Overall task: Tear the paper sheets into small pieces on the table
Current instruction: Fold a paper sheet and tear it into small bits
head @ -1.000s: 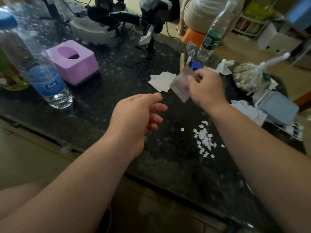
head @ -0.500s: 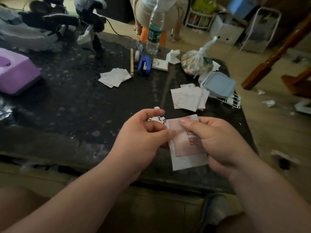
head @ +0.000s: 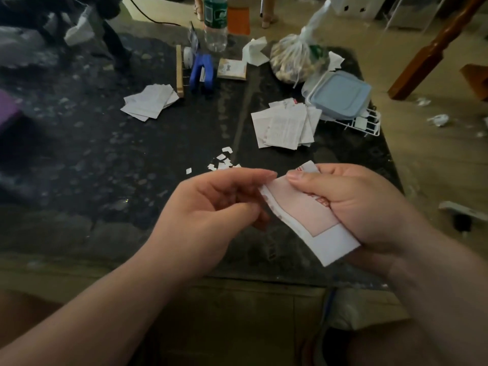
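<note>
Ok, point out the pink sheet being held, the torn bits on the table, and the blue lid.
pink sheet (head: 303,215), head view, its pink printed middle.
torn bits (head: 223,163), head view, middle of the cluster.
blue lid (head: 340,95), head view, its flat top.

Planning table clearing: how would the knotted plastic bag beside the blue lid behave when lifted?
The knotted plastic bag bulges with small loose pieces, so it likely sags and shifts. Its twisted neck probably offers the surest grip.
</note>
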Demonstrator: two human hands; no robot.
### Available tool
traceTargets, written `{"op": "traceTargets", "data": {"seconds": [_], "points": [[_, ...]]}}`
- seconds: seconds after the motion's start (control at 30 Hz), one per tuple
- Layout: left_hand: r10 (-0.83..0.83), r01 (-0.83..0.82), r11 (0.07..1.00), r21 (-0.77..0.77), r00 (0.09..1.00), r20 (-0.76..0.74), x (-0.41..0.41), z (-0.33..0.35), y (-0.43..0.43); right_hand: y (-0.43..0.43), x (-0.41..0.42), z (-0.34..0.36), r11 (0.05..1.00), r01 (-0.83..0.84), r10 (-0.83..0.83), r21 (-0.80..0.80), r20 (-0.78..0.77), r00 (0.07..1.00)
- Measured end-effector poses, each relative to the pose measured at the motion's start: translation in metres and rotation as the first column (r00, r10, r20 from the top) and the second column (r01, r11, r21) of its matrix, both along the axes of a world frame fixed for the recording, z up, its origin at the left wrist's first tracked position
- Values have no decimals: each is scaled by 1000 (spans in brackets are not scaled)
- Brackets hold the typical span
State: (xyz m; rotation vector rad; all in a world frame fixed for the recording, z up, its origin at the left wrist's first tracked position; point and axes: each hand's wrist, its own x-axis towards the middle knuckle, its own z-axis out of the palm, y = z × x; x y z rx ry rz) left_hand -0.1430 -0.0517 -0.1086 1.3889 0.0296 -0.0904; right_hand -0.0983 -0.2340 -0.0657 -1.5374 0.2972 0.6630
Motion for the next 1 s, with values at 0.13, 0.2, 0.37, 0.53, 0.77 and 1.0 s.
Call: {"op": "traceTargets", "data": {"seconds": [0.13, 0.2, 0.37, 0.53, 0.77, 1.0], "points": [[25, -55, 977, 206, 989, 146, 6, -4, 3, 1, 4, -6, 991, 37, -26, 129, -87, 996], [20, -108, 940, 325, 965, 263, 9, -6, 3, 2, 6, -7, 978, 95, -71, 187, -131, 989], [-20, -194, 857, 477, 913, 407, 13, -9, 2, 1, 8, -10, 973, 103, -69, 208, -165, 984], [-41, -211, 840, 501, 895, 445, 10, -8, 5, 1, 7, -6, 977, 77, -43, 201, -167, 985], [-76, -249, 806, 538, 857, 510, 5, -8, 6, -1, 3, -5, 981, 29, 3, 194, -161, 987], [-161, -280, 747, 603, 804, 573, 2, -8, 7, -1, 3, -3, 959, -29, 98, 283, -233, 967]]}}
